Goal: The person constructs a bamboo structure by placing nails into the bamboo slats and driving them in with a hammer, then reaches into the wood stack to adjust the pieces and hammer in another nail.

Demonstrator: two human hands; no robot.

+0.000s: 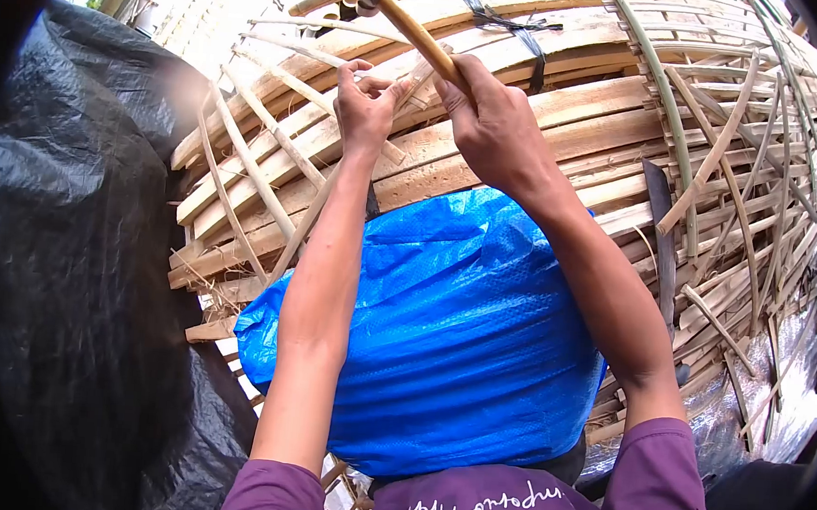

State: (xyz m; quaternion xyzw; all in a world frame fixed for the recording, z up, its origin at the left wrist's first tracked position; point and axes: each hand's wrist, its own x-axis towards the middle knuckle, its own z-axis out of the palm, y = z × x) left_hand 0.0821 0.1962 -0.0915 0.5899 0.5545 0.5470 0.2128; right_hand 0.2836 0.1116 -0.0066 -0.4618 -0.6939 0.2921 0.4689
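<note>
My right hand (498,124) is wrapped round the wooden handle of a hammer (415,30). The hammer's metal head points up and to the left, raised above the split bamboo slats (542,108). Just left of it, my left hand (366,110) is closed in a pinch near a short bamboo piece (425,78). What lies between its thumb and fingers is too small to make out. Several thin bamboo strips (279,137) fan out over the slats to the left of this hand.
A blue plastic sheet (458,353) covers my lap. Black sheeting (78,232) hangs on the left. A long dark blade (658,235) lies on the slats at right, near many loose bamboo strips (764,185). Black ties (510,25) bind the slats at the top.
</note>
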